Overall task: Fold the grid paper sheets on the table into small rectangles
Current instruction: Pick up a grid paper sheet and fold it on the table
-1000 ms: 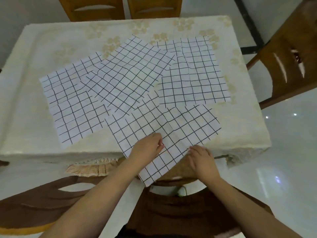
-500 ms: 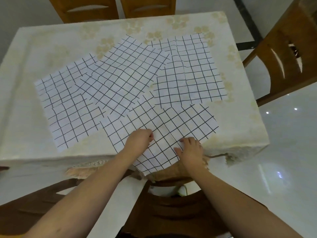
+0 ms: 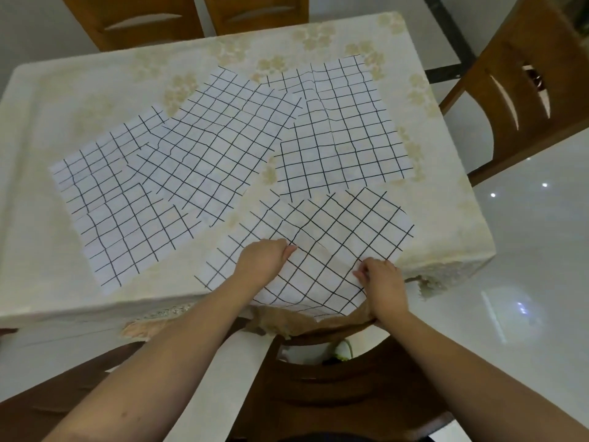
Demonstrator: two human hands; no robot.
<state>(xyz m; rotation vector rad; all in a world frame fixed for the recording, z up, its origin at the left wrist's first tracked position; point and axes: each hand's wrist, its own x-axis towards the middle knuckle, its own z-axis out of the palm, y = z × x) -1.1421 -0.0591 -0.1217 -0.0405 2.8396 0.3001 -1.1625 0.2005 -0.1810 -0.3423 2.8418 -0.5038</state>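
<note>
Head view of a table (image 3: 79, 282) under a pale flowered cloth, with four grid paper sheets spread across it. The nearest sheet (image 3: 322, 247) lay at about 5 o'clock on the tabletop, turned cornerwise, its near corner hanging past the table edge. The left hand (image 3: 263, 263) rested on this sheet with its fingers curled and its fingertips pinching the paper near a raised crease. The right hand (image 3: 382, 283) gripped the sheet's near right edge, fingers curled around the paper. The paper between the two hands was buckled rather than flat.

The right sheet (image 3: 341, 129) lay at 1 o'clock, its near edge just touching or slightly overlapping the far corner of the nearest sheet. The middle sheet (image 3: 216, 148) lay at 11 o'clock, overlapping the right sheet at its far corner and covering part of the left sheet (image 3: 118, 218) at 9 o'clock.

Wooden chairs surrounded the table: two chair backs (image 3: 191, 17) at 12 o'clock, one chair (image 3: 522, 90) at 2 o'clock, and a near chair (image 3: 334, 387) at 6 o'clock, directly under the forearms. A glossy white floor (image 3: 526, 250) showed at 4 o'clock.
</note>
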